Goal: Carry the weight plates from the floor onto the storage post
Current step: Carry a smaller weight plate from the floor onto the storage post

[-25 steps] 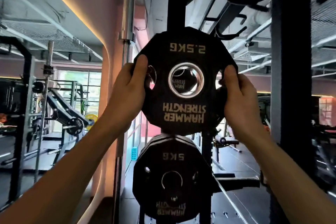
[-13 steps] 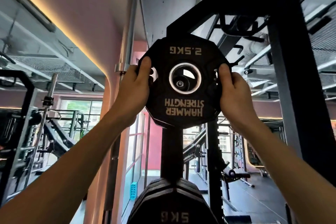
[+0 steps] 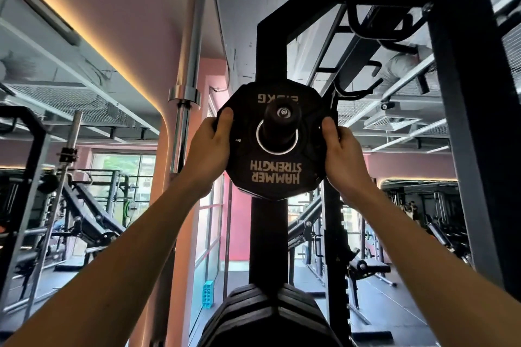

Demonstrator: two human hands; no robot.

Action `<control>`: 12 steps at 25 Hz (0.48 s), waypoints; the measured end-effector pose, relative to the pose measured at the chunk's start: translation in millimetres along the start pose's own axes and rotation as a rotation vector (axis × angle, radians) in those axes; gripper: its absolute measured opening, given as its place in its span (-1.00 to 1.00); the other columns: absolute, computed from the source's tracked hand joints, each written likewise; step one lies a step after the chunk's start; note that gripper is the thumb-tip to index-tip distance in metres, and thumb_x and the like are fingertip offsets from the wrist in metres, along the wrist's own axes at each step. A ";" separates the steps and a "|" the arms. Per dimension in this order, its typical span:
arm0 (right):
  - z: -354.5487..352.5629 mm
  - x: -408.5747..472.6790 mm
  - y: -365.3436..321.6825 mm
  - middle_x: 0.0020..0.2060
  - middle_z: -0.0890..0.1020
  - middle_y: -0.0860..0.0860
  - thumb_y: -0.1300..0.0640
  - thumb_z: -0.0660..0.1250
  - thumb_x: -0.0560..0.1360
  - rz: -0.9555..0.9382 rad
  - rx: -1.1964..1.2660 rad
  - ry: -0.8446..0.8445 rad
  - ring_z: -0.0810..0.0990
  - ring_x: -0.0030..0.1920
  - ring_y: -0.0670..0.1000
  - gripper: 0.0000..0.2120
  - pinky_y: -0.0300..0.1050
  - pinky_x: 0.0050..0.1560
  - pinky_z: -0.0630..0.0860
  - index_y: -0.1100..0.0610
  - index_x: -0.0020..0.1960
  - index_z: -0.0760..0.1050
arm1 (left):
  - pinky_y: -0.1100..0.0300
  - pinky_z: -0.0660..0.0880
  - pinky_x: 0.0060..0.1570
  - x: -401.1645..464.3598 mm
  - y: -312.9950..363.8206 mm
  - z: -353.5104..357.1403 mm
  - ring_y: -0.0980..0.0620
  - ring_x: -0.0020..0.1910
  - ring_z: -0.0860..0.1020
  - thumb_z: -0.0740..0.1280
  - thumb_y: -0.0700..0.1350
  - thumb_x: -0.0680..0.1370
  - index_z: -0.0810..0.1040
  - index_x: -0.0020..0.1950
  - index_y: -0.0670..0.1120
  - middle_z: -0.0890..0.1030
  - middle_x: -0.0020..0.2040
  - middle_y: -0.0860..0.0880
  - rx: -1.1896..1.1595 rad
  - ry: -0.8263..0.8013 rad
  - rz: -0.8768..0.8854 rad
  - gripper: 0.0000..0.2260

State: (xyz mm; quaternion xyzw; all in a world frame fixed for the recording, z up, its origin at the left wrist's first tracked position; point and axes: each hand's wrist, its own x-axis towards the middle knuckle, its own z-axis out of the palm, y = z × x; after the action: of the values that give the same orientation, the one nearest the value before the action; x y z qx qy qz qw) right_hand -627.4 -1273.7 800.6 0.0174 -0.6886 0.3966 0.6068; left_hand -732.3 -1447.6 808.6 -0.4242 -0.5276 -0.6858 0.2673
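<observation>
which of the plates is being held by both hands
The upper plate, printed HAMMER STRENGTH upside down, with the storage post through its hole; left hand and right hand grip its edges. The lower stack sits untouched below.

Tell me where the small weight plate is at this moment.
In the head view, the small weight plate sits at centre, threaded on the storage post, between the left hand and right hand.

Matt rubber plate, chrome barbell
</observation>
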 end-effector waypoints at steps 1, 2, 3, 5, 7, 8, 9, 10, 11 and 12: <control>3.6 1.3 5.6 -0.01 0.66 0.02 -0.35 0.07 0.54 0.011 0.005 -0.004 0.64 0.04 0.03 -0.43 0.16 0.19 0.53 0.12 0.14 0.48 | 0.42 0.38 -0.37 2.8 -5.2 2.2 0.18 -0.22 0.52 0.11 0.15 0.65 0.52 0.04 -0.13 0.57 -0.16 0.05 0.014 0.006 0.004 -0.62; 6.8 3.3 11.6 -0.02 0.66 0.03 -0.41 0.06 0.48 0.016 0.003 0.000 0.64 0.03 0.04 -0.35 0.17 0.18 0.54 0.13 0.14 0.49 | 0.44 0.36 -0.39 5.2 -10.1 3.6 0.20 -0.23 0.51 0.11 0.15 0.65 0.52 0.04 -0.11 0.56 -0.18 0.07 0.027 0.012 0.007 -0.63; 9.0 4.8 16.3 -0.02 0.66 0.04 -0.43 0.05 0.45 0.015 -0.004 0.007 0.64 0.02 0.05 -0.31 0.19 0.17 0.54 0.14 0.14 0.51 | 0.42 0.36 -0.37 8.0 -15.2 4.8 0.20 -0.23 0.51 0.11 0.15 0.65 0.52 0.05 -0.12 0.56 -0.17 0.07 0.033 0.015 0.011 -0.63; 11.7 8.8 25.5 -0.03 0.66 0.05 -0.41 0.05 0.48 0.009 -0.013 0.017 0.64 0.02 0.06 -0.33 0.19 0.17 0.53 0.15 0.15 0.51 | 0.33 0.37 -0.29 13.4 -25.9 6.9 0.16 -0.18 0.53 0.12 0.17 0.65 0.54 0.09 -0.15 0.57 -0.13 0.03 0.030 0.017 0.029 -0.59; 14.2 11.5 30.7 -0.02 0.66 0.04 -0.44 0.04 0.44 0.002 -0.009 0.015 0.64 0.02 0.04 -0.30 0.17 0.17 0.53 0.13 0.15 0.51 | 0.27 0.39 -0.23 18.4 -36.6 7.5 0.11 -0.12 0.55 0.12 0.20 0.63 0.53 0.15 -0.16 0.58 -0.06 0.00 0.032 0.022 0.042 -0.55; 15.1 12.5 33.3 -0.03 0.66 0.03 -0.47 0.03 0.40 -0.001 -0.006 0.018 0.64 0.02 0.04 -0.27 0.17 0.17 0.53 0.12 0.15 0.52 | 0.26 0.40 -0.21 20.1 -41.0 7.6 0.10 -0.09 0.56 0.12 0.21 0.63 0.52 0.17 -0.16 0.59 -0.04 -0.01 0.027 0.018 0.038 -0.54; 15.2 12.7 34.8 -0.03 0.67 0.02 -0.49 0.03 0.38 0.000 -0.007 0.015 0.64 0.02 0.03 -0.24 0.17 0.17 0.53 0.12 0.14 0.52 | 0.25 0.41 -0.19 21.2 -44.3 7.9 0.08 -0.07 0.57 0.13 0.22 0.62 0.52 0.18 -0.15 0.59 -0.02 -0.02 0.012 0.010 0.030 -0.54; 15.0 13.7 37.3 -0.03 0.67 0.02 -0.50 0.03 0.37 0.000 -0.010 0.012 0.64 0.02 0.03 -0.23 0.17 0.17 0.53 0.12 0.14 0.53 | 0.23 0.42 -0.17 21.7 -46.3 8.5 0.06 -0.05 0.58 0.14 0.23 0.62 0.52 0.19 -0.15 0.60 0.00 -0.02 -0.006 0.005 0.021 -0.53; 14.4 14.2 38.0 -0.03 0.67 0.02 -0.50 0.03 0.37 0.003 -0.018 0.007 0.65 0.02 0.03 -0.22 0.16 0.18 0.53 0.13 0.15 0.53 | 0.22 0.43 -0.15 21.5 -46.6 8.9 0.06 -0.04 0.58 0.15 0.23 0.61 0.52 0.19 -0.14 0.61 0.00 -0.02 -0.016 0.009 0.013 -0.54; 13.6 14.3 38.0 -0.02 0.67 0.02 -0.51 0.03 0.37 0.008 -0.027 0.000 0.65 0.03 0.02 -0.21 0.16 0.18 0.54 0.13 0.16 0.53 | 0.22 0.43 -0.15 20.4 -45.7 9.2 0.07 -0.05 0.58 0.16 0.22 0.61 0.52 0.18 -0.13 0.61 -0.01 -0.01 -0.015 0.016 0.007 -0.56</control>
State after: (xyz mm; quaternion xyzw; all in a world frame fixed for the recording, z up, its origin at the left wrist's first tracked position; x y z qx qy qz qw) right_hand -661.5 -1248.8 793.5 0.0063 -0.6938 0.3898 0.6055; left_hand -776.9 -1423.5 804.2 -0.4224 -0.5189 -0.6922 0.2706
